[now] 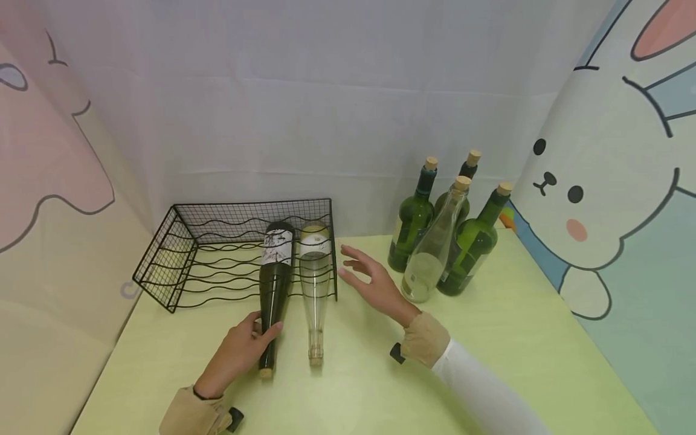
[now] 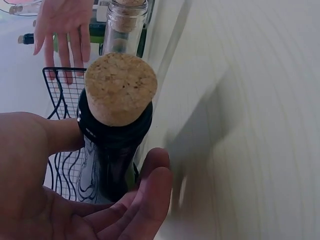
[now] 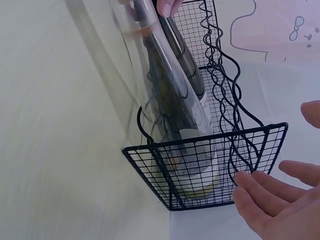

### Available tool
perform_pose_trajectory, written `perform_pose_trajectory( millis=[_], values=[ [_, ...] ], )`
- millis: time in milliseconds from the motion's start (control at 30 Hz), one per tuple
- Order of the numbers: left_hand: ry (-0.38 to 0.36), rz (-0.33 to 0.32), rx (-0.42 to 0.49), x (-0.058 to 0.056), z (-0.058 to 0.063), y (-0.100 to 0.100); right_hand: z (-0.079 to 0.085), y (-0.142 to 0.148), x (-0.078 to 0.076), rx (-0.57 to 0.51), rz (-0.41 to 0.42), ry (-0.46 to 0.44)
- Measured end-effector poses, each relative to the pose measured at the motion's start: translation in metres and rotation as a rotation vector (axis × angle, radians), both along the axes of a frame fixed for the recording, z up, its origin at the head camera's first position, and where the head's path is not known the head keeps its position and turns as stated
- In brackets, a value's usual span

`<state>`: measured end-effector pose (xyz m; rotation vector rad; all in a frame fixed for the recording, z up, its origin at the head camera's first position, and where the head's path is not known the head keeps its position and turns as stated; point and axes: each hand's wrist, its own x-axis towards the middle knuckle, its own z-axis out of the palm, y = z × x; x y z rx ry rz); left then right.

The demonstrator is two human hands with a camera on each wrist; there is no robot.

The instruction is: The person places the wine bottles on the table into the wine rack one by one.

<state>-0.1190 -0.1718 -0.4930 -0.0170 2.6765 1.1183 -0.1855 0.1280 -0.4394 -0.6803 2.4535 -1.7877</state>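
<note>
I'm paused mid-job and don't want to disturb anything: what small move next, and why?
Probably loosen the left hand from the dark bottle's neck: that bottle lies in the wire rack beside the clear bottle, its base seemingly about as far back.

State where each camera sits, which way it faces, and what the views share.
Head: worn on the head, facing forward and down at the wire bottle rack, dark bottle, clear bottle and four upright corked bottles; both hands and sleeves show.
Left wrist: faces the dark bottle's cork; the left hand is close, the right hand behind.
Right wrist: faces the rack's near end; the right hand shows lower right, a left fingertip at top.
Both wrist views share the rack and both bottles lying in it.
</note>
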Motion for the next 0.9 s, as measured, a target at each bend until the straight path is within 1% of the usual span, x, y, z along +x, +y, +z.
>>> perform_pose_trajectory(
  millis=[33,167,267,333,400,500,567,633,667,733,767,800,833,900],
  values=[
    [0.0,0.001,0.001,0.0,0.0,0.0,0.001,0.001,0.003,0.003,-0.001,0.02],
    [-0.002,0.008,0.013,0.0,-0.001,-0.001,0.017,0.004,0.021,0.013,-0.028,0.095],
    [0.0,0.013,0.025,0.001,-0.002,0.0,0.029,0.012,0.036,-0.003,-0.089,0.173],
    [0.0,0.015,0.033,0.001,-0.002,0.0,0.029,0.02,0.043,-0.027,-0.141,0.244],
    [0.009,0.016,0.02,0.002,-0.001,0.0,0.03,0.029,0.049,-0.047,-0.194,0.333],
    [0.023,0.016,-0.007,0.004,0.004,-0.002,0.03,0.047,0.057,-0.086,-0.293,0.495],
    [0.042,0.016,-0.025,0.006,0.008,-0.003,0.032,0.061,0.06,-0.121,-0.384,0.622],
    [0.07,0.021,-0.032,0.009,0.014,-0.006,0.034,0.077,0.061,-0.151,-0.498,0.733],
    [0.094,0.027,-0.037,0.011,0.017,-0.008,0.036,0.084,0.062,-0.155,-0.558,0.775],
    [0.178,0.057,-0.061,0.017,0.023,-0.012,0.033,0.102,0.059,-0.147,-0.668,0.828],
    [0.242,0.081,-0.075,0.02,0.027,-0.014,0.031,0.109,0.057,-0.136,-0.709,0.836],
    [0.322,0.106,-0.09,0.023,0.03,-0.016,0.031,0.115,0.056,-0.118,-0.738,0.837],
    [0.401,0.138,-0.108,0.025,0.033,-0.018,0.031,0.119,0.056,-0.1,-0.756,0.835],
    [0.561,0.204,-0.129,0.029,0.039,-0.021,0.033,0.123,0.055,-0.056,-0.761,0.818]
  ],
)
